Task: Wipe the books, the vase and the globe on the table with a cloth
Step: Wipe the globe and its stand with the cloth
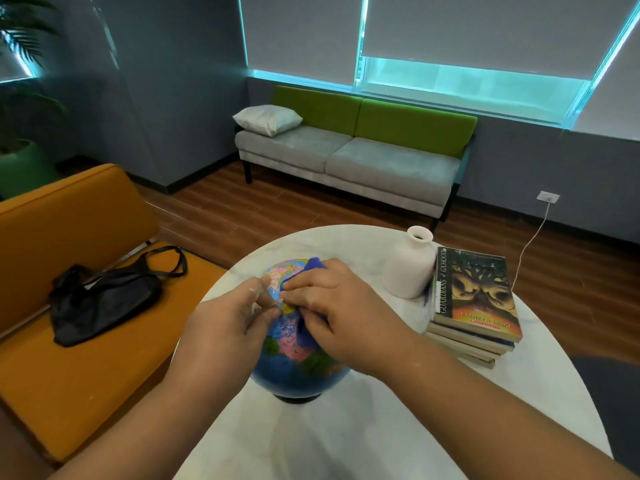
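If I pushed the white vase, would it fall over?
The white vase probably wouldn't tip easily: it looks squat and wide-bottomed. It might slide instead, since the table looks smooth. It looks ceramic, so a fall would likely break it.

1. The globe (294, 355) is deep blue, with pink, green, yellow and orange patches for the lands, on a black base.
2. The cloth (313, 266) under my right hand (332, 306) is dark blue.
3. The table (346, 427) is white with faint grey marbling.
4. The vase (410, 268) is plain white.
5. The top book (474, 292) has a dark cover with brown faces, an orange lower band and a white spine.
6. The seat (76, 237) on my left is mustard orange; the bag (100, 296) on it is black.
7. The sofa (346, 157) is grey with a green back, and its pillow (266, 119) is white.
8. The floor (214, 209) is reddish-brown wood planks.
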